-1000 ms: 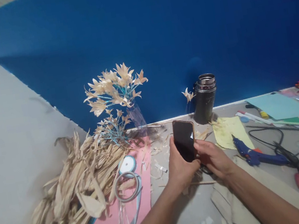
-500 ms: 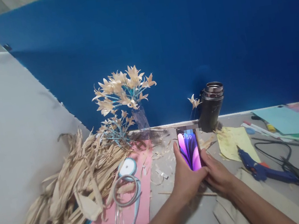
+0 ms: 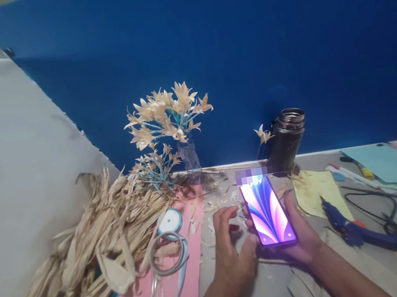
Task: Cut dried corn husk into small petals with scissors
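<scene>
Backdrop in deep blue rises behind the grey table; dried corn husks heap along the left side; their right edge overlaps a pink sheet; a bouquet of cream husk flowers on blue stems stands in a clear vase near the backdrop; a dark, open-mouthed flask stands farther right; a blue glue gun lies right of the hands, its nozzle close to a pale yellow sheet.

The right hand holds a lit smartphone above the table, screen up, wallpaper in pink, purple and blue; the left hand is just left of the phone, grasping nothing, fingers bent, a wide gap between forefinger and thumb; whether that thumb touches the phone's edge I cannot tell; a white ribbon spool lies on the pink sheet beside a grey ring; one small flower stands just left of the flask.
</scene>
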`<move>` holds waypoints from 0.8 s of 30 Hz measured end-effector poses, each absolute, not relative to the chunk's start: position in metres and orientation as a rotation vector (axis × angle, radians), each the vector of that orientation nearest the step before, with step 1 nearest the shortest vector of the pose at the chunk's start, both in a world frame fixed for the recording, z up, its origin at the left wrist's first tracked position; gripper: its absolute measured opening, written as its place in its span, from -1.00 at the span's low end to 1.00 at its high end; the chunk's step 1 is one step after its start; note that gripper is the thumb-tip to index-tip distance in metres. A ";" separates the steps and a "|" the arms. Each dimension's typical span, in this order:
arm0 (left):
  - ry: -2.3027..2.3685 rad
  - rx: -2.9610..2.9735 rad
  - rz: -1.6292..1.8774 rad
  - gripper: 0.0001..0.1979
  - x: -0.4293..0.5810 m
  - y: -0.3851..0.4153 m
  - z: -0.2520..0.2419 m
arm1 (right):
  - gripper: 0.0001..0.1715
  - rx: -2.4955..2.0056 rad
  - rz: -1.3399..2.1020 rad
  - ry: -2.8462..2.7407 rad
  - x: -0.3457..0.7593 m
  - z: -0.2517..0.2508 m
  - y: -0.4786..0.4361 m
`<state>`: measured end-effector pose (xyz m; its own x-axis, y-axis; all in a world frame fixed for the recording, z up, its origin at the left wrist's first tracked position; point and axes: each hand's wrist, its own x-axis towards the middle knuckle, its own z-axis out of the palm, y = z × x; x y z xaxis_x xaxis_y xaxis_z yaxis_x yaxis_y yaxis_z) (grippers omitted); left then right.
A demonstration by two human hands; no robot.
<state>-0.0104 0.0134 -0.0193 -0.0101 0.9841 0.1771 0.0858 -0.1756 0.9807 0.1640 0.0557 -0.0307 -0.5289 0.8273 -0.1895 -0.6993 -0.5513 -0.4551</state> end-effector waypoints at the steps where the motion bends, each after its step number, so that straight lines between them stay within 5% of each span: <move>1: 1.201 1.593 1.335 -0.52 -0.010 0.011 -0.022 | 0.00 -0.475 2.143 -0.410 0.165 -0.032 0.056; 9: 1.370 2.386 1.214 -0.44 -0.016 0.024 -0.023 | -0.01 -0.427 2.261 -0.375 0.166 -0.034 0.054; 17: 1.587 1.441 1.553 -0.53 -0.035 0.049 -0.016 | 0.11 -0.458 2.288 -0.318 0.165 -0.022 0.052; 24: 1.168 0.638 1.331 -0.51 -0.034 0.048 -0.030 | 0.03 -0.471 2.198 -0.315 0.169 -0.019 0.055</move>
